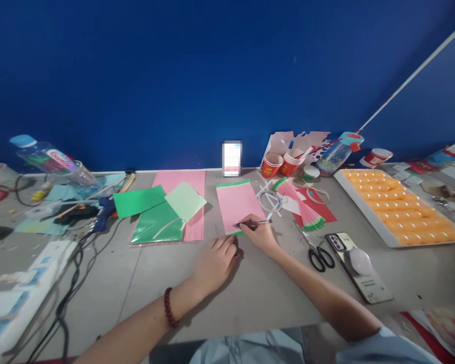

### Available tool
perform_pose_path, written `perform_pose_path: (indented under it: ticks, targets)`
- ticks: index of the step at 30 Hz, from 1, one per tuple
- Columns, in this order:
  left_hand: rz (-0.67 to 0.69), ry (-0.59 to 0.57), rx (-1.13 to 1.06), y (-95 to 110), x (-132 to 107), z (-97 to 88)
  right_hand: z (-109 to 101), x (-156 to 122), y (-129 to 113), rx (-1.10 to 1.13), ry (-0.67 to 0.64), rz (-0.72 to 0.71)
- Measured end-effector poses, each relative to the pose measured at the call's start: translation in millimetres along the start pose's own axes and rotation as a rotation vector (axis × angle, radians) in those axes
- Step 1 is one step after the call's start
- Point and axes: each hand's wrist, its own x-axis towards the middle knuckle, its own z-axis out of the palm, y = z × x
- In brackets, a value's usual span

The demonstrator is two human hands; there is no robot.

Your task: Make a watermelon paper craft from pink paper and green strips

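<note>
A pen is pinched in my right hand, its tip at the lower part of a pink sheet with green strips along its top and bottom edges. Small dark marks show near the tip. My left hand rests on the table just below the sheet, fingers curled together; a small dark bit shows by the fingertips, too little to name. To the right lie a folded pink and green paper fan and black-handled scissors.
Green paper, a pale green square and pink sheets lie left. A phone and a tray of orange domes are right. Red paper cups stand at the back. A power strip and cables occupy the left.
</note>
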Motion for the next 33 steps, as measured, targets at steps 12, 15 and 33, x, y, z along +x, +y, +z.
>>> perform_pose_path:
  ticks: [12, 15, 33]
  targets:
    - [-0.003, -0.031, 0.019, -0.1, -0.5, 0.9, 1.9, -0.4, 2.4, -0.025, -0.007, 0.004]
    - [-0.004, -0.03, 0.014, -0.2, -0.7, 0.9, 1.6, -0.3, 1.7, -0.029, -0.008, -0.002]
    - [-0.002, -0.031, 0.015, -1.2, -1.9, 2.7, -0.7, 0.4, 5.5, 0.003, 0.06, 0.009]
